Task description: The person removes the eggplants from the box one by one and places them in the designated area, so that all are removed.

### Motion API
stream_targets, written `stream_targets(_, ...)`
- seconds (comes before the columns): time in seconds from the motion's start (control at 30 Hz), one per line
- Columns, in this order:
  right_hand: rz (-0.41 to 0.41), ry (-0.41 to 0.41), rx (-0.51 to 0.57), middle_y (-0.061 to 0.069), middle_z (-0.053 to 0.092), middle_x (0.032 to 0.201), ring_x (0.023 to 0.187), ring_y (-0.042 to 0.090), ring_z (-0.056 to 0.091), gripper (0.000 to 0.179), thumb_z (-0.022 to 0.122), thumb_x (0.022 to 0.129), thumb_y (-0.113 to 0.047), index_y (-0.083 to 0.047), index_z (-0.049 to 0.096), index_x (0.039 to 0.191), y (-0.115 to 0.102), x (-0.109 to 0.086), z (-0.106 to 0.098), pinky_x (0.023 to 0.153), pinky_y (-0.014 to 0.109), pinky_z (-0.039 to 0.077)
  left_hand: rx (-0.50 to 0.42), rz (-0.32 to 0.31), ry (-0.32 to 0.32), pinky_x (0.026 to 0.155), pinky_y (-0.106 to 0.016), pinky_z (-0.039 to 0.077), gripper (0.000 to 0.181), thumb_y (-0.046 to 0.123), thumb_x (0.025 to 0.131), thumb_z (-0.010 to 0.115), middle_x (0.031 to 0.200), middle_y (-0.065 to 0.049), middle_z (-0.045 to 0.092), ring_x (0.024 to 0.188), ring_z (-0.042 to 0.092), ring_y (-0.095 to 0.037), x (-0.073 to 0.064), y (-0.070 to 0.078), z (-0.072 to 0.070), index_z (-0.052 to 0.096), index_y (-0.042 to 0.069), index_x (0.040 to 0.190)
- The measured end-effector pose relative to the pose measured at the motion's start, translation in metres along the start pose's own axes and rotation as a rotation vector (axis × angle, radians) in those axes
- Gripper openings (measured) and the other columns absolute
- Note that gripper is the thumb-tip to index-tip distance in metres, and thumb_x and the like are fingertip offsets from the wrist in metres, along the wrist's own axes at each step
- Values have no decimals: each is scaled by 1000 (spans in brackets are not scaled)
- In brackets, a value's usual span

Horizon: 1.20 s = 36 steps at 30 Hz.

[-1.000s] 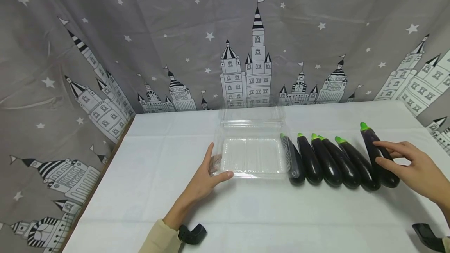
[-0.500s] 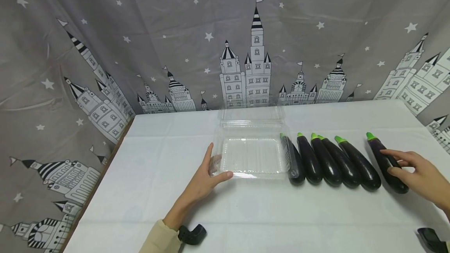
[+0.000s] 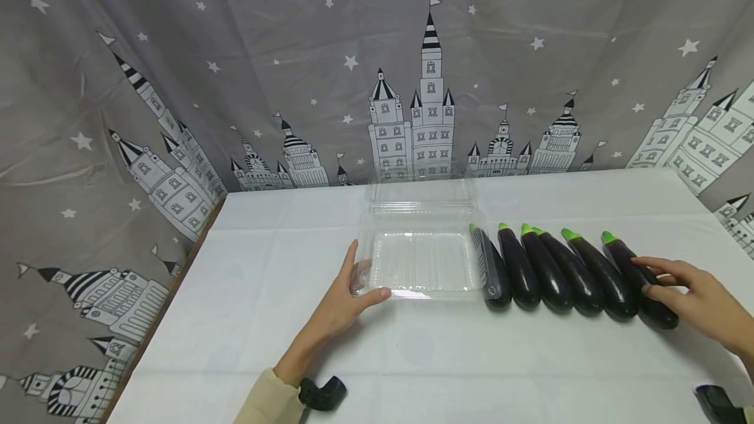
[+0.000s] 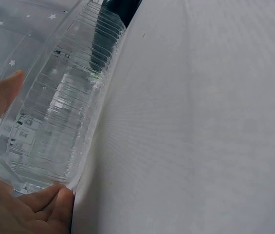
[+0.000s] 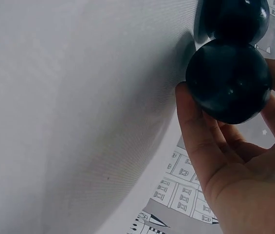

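At the right end of a row of dark purple eggplants, my right hand grips the last eggplant between thumb and fingers. Its green stem end points away from me. In the right wrist view the rounded end of that eggplant sits between thumb and fingers, close against a neighbouring eggplant. My left hand holds the front left corner of a clear plastic clamshell container, thumb at the front and fingers along the left side. The left wrist view shows fingertips under the container's edge.
Several other eggplants lie side by side right of the container, the leftmost partly behind its clear wall. The container's lid stands open at the back. A grey curtain with castle prints hangs behind the white-covered table.
My right hand first moved the last eggplant to the right and nearer me, apart from the row, then back left beside its neighbour. The left hand and container stayed still.
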State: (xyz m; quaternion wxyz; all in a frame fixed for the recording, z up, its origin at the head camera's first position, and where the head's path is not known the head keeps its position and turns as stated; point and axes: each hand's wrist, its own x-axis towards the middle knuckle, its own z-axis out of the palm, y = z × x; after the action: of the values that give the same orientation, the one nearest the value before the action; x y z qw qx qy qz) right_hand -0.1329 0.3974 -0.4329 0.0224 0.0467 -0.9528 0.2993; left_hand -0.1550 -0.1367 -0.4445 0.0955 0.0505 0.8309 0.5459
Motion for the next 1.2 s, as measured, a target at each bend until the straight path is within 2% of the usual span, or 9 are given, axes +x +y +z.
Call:
stream_targets(0.07,-4,9,4,39,53,122,86,-13,43,43,68,90,-7,9,55,127,1,-1,0,59,17,42,-3,-1,-1,110,-65,18,113,41,82,79,155,-20,31,141,29,-41,0,0,0,0,20,160)
stream_targets(0.1,-1,9,9,39,53,121,86,-12,45,43,67,90,-7,10,55,127,0,-1,1,59,17,42,-4,-2,0,110,-65,18,113,41,82,79,155,-20,31,141,29,-41,0,0,0,0,20,160)
stream_targets(0.2,16,0,17,41,52,121,95,18,61,42,65,92,-6,10,54,128,-1,-1,1,58,18,44,-5,-3,3,110,-65,17,113,41,82,79,155,-20,31,142,28,-41,0,0,1,0,21,160)
stream_targets(0.3,39,-15,19,42,51,120,99,53,54,42,62,93,-6,11,52,130,-4,-1,1,58,19,44,-4,-4,5,111,-64,18,113,41,82,79,155,-20,32,142,29,-41,0,0,1,0,21,160)
stream_targets(0.33,45,-19,18,42,51,120,100,55,54,42,62,94,-6,11,52,130,-4,-1,1,58,19,43,-3,-4,5,111,-64,18,113,41,82,79,155,-19,32,142,29,-40,0,0,0,0,21,160)
stream_targets(0.57,59,-38,17,43,50,121,97,60,54,44,64,94,-7,12,51,131,-3,-1,1,60,21,46,0,-3,7,110,-64,18,112,40,83,79,154,-20,33,141,29,-41,0,0,0,0,19,160)
stream_targets(0.67,69,-50,19,43,49,122,97,60,54,46,65,94,-8,13,50,132,-2,-1,1,62,31,50,-5,-2,4,110,-64,18,113,40,83,79,155,-20,32,141,29,-41,0,0,0,0,20,160)
stream_targets(0.9,77,-52,38,43,49,123,101,59,53,47,65,96,-13,12,50,133,-3,-3,0,59,19,43,-12,-9,4,110,-62,21,113,39,83,79,154,-20,33,140,32,-40,0,1,1,0,21,160)
stream_targets(1.2,54,-32,51,42,49,125,103,58,52,46,65,96,-14,12,50,131,-3,-3,1,58,20,44,-1,-10,8,110,-63,23,110,37,84,78,155,-21,32,139,33,-41,-1,1,2,0,20,160)
